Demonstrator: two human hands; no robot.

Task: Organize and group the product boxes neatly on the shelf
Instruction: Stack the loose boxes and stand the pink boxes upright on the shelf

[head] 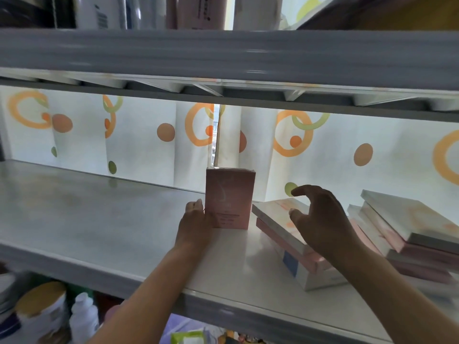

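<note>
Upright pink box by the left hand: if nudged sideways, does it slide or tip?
The pink box stands tall on a narrow base, so it probably tips. Its glossy wrap may slide on the smooth shelf. The left hand touching its side low likely favours sliding.

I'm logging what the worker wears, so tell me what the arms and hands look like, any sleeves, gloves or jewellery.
Both forearms are bare up to the frame edge, with no sleeves in view. The left hand and right hand wear no gloves, and no rings, watch or bracelets show, though dim light hides fine detail.
</note>
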